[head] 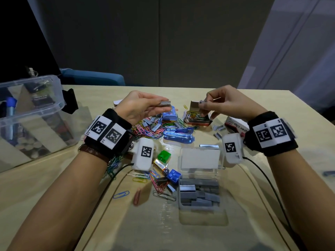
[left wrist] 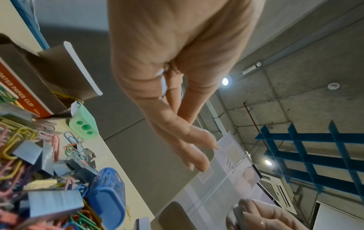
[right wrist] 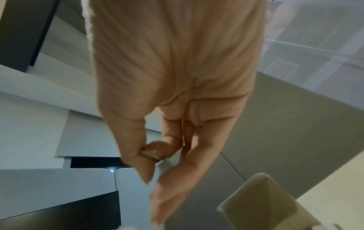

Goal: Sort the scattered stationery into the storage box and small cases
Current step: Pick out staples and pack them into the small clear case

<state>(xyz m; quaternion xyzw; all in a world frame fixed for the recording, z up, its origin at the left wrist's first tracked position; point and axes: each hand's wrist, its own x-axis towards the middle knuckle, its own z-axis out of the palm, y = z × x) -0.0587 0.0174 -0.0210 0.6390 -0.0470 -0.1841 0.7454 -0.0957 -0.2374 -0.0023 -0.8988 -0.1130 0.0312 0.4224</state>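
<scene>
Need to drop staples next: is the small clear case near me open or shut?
Open. The clear case has its lid flipped back, staple strips exposed inside.

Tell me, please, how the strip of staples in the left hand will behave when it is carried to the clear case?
The staple strip looks stiff: it stays straight between the left hand's fingertips. It is probably brittle, since broken short pieces lie in the clear case. Being smooth metal held only at its edges, it may slip.

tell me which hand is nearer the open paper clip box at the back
Right. The right hand hovers directly over the paper clip box, fingertips just above its clips. The left hand holds a staple strip off to the box's left.
</scene>
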